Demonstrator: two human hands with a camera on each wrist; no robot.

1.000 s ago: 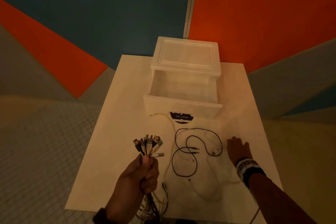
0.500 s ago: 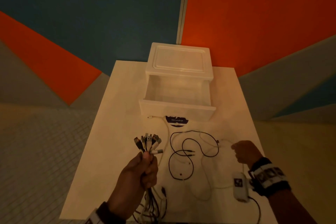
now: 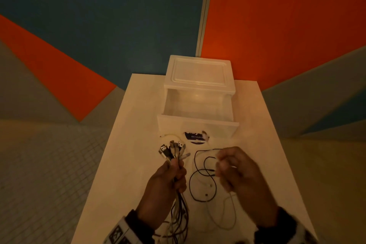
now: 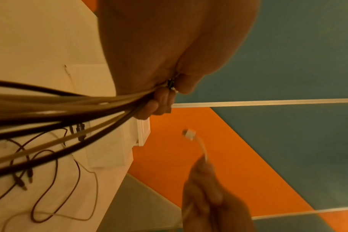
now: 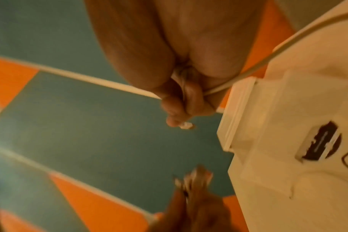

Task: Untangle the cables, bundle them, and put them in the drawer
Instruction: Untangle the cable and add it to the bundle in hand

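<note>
My left hand (image 3: 174,172) grips a bundle of cables (image 3: 172,151) upright above the white table (image 3: 122,174); their plugs fan out above my fist, and the cords (image 4: 50,108) hang down past my wrist. My right hand (image 3: 225,166) pinches a white cable (image 5: 254,69) near its plug (image 4: 189,134), lifted just right of the bundle. A thin black cable (image 3: 202,180) lies looped on the table between my hands. Another white cable end (image 3: 168,135) lies by the drawer front. The white plastic drawer (image 3: 198,123) stands pulled out, and I see nothing inside it.
The drawer unit (image 3: 199,73) stands at the table's far edge against a blue and orange wall. A dark round sticker (image 3: 196,137) marks the drawer front. Tiled floor (image 3: 49,174) lies to the left of the table.
My right hand left the table, took hold of a white cable's end and rose toward the left hand's bundle. The left hand kept its grip and barely moved.
</note>
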